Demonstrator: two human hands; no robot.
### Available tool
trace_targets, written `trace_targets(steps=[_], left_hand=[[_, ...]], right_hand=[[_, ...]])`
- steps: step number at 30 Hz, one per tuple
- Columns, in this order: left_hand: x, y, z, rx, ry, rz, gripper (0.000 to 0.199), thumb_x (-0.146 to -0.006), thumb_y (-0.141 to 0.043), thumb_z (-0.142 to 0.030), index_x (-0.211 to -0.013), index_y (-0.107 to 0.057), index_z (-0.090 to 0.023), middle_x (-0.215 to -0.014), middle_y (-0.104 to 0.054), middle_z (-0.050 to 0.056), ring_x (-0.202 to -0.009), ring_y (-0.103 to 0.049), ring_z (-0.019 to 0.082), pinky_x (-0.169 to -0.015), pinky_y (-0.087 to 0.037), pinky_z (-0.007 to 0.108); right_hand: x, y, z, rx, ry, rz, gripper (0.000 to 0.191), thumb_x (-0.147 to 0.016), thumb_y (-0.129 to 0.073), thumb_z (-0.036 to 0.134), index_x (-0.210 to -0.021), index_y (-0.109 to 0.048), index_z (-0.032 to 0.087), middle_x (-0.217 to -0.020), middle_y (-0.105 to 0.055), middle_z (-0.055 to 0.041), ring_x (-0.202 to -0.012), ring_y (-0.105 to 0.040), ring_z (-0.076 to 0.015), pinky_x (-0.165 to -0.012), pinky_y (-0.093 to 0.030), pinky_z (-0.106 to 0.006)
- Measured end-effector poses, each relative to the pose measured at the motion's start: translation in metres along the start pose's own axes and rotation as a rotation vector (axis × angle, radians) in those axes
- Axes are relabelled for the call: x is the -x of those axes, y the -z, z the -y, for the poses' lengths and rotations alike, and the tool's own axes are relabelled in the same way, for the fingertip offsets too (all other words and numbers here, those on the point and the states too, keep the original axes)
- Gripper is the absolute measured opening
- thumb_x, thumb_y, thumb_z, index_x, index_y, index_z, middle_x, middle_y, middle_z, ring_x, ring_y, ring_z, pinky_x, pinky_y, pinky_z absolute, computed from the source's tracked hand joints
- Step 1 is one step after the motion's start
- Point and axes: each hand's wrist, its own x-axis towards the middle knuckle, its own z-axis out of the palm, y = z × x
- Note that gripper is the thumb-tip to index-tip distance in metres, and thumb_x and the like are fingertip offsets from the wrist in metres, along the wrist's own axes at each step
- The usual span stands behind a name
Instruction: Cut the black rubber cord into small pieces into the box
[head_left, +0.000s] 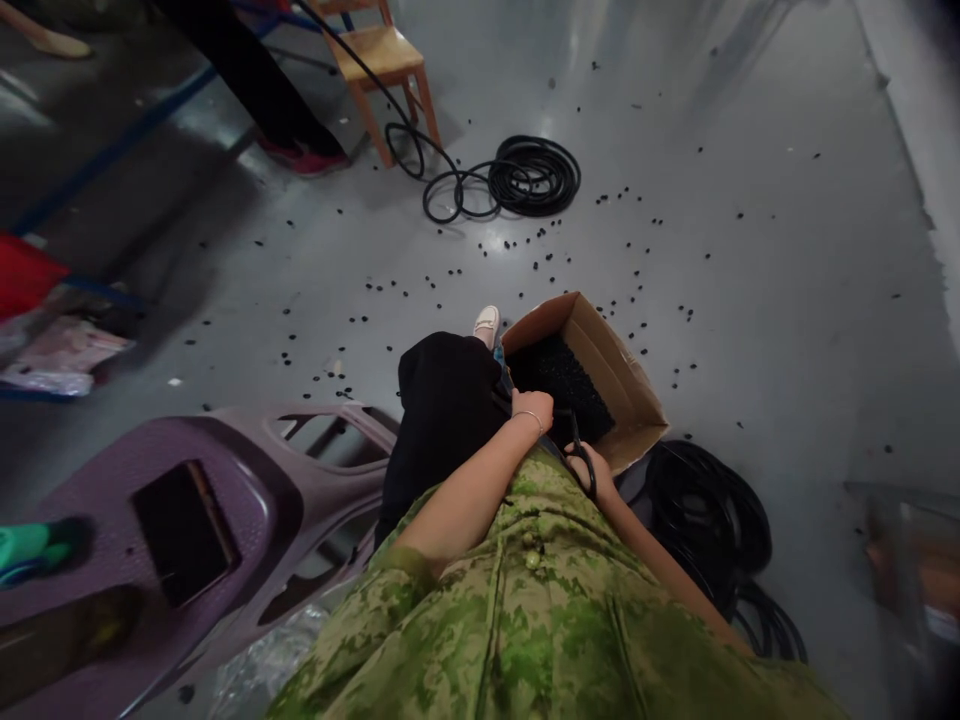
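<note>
A person in a green camouflage shirt (517, 590) bent over the work. The right grip (594, 470) was closed around a black looped tool (576, 434), thin, dark and scissors-like, its finer parts too small to make out. The tool's loop curved at the fingers; its long axis ran away from the body, tilted slightly left, its far end over the near part of an open cardboard box (630, 395). The left grip (533, 407), banded by a bracelet (531, 418), lay just beside it; how tightly its fingers closed, and on what, could not be told. Small black pieces (574, 380) filled the box's bottom. Farther off, more bits dotted the grey floor (750, 330), before a black coil (534, 177) and a wooden chair (382, 52).
</note>
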Motion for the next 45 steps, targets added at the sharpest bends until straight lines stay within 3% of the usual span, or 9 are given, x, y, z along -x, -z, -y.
trace_targets(steps=[4, 7, 19, 34, 45], left_hand=[[0.001, 0.001, -0.001, -0.011, -0.012, -0.009, 0.023, -0.09, -0.061, -0.03, -0.107, -0.074, -0.02, -0.113, -0.074, 0.014, -0.11, -0.066, 0.029, -0.101, -0.038, 0.047], [0.002, 0.001, -0.003, -0.018, -0.046, -0.01, 0.022, -0.09, -0.061, -0.03, -0.105, -0.074, -0.02, -0.111, -0.074, 0.014, -0.11, -0.066, 0.029, -0.101, -0.036, 0.047], [0.0, -0.008, -0.005, -0.077, -0.18, -0.035, 0.022, -0.094, -0.057, -0.032, -0.104, -0.072, -0.02, -0.111, -0.075, 0.012, -0.108, -0.067, 0.028, -0.096, -0.038, 0.044], [-0.002, -0.012, -0.006, -0.102, -0.231, -0.028, 0.024, -0.093, -0.056, -0.032, -0.108, -0.072, -0.022, -0.111, -0.074, 0.012, -0.108, -0.066, 0.027, -0.095, -0.039, 0.042], [-0.001, -0.005, -0.008, -0.116, -0.217, 0.019, 0.02, -0.092, -0.059, -0.028, -0.102, -0.075, -0.02, -0.112, -0.074, 0.013, -0.107, -0.066, 0.028, -0.096, -0.04, 0.044]], right_hand=[[0.003, 0.001, 0.002, -0.161, -0.148, 0.058, 0.033, -0.061, -0.058, 0.041, -0.089, -0.059, 0.023, -0.056, -0.059, 0.0042, -0.055, -0.056, -0.0175, -0.054, -0.04, -0.027], [0.003, 0.001, 0.005, -0.202, -0.183, 0.066, 0.035, -0.058, -0.059, 0.042, -0.088, -0.059, 0.023, -0.057, -0.059, 0.0043, -0.055, -0.056, -0.0164, -0.053, -0.039, -0.026], [0.004, 0.005, 0.004, -0.168, -0.17, 0.056, 0.037, -0.058, -0.059, 0.039, -0.091, -0.061, 0.023, -0.063, -0.063, 0.0035, -0.061, -0.059, -0.0176, -0.059, -0.042, -0.027], [0.003, 0.005, 0.001, -0.183, -0.152, 0.074, 0.036, -0.06, -0.059, 0.042, -0.092, -0.06, 0.024, -0.062, -0.063, 0.003, -0.061, -0.06, -0.0186, -0.061, -0.044, -0.029], [0.004, 0.006, 0.017, -0.088, -0.118, 0.046, 0.032, -0.062, -0.059, 0.047, -0.082, -0.063, 0.022, -0.055, -0.059, 0.0031, -0.055, -0.055, -0.0173, -0.057, -0.041, -0.028]])
